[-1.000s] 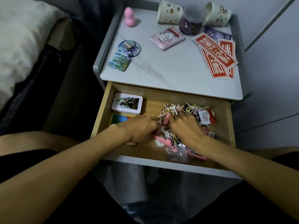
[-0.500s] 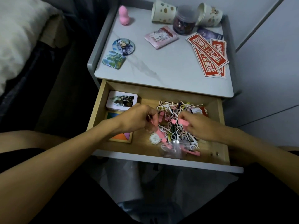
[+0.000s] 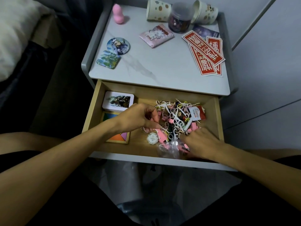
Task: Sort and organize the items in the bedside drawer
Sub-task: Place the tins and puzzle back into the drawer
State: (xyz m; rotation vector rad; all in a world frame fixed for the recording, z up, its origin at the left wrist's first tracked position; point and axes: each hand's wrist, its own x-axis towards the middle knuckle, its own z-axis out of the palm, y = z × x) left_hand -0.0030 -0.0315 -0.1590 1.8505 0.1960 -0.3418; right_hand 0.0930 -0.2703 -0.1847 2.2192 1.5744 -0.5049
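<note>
**Drawer** [image 3: 91,111]: wooden, pulled open below a pale nightstand top [image 3: 162,70]; both hands are inside it.

**Left hand** [image 3: 138,118]: fingers curled, tips drawn together at the near-left edge of the pile. Whether anything is pinched between them cannot be told.

**Right hand** [image 3: 200,142]: back facing up, fingers reaching into the pile's near edge. The tips are buried in clutter, so the grip cannot be told.

**Pile of small items** [image 3: 175,118]: white floss picks, hair ties and pink clips, heaped between the hands and beyond them.

**Round white disc** [image 3: 152,138]: on the drawer floor between the hands, just below the left fingertips.

**Clear plastic bag** [image 3: 169,149]: touching the right hand on its left side.

**Red-and-white sachet** [image 3: 197,113]: beyond the right hand, at the pile's far edge.

**White picture tin** [image 3: 118,101]: just beyond the left hand.

**Coloured puzzle tray** [image 3: 120,137]: partly under the left wrist.

**On the nightstand top, well beyond both hands**: pink gourd-shaped sponge [image 3: 118,13], two paper cups [image 3: 157,11], jar [image 3: 180,18], pink packet [image 3: 156,35], round badge [image 3: 118,46], square badge [image 3: 108,61], red strips [image 3: 205,51].
</note>
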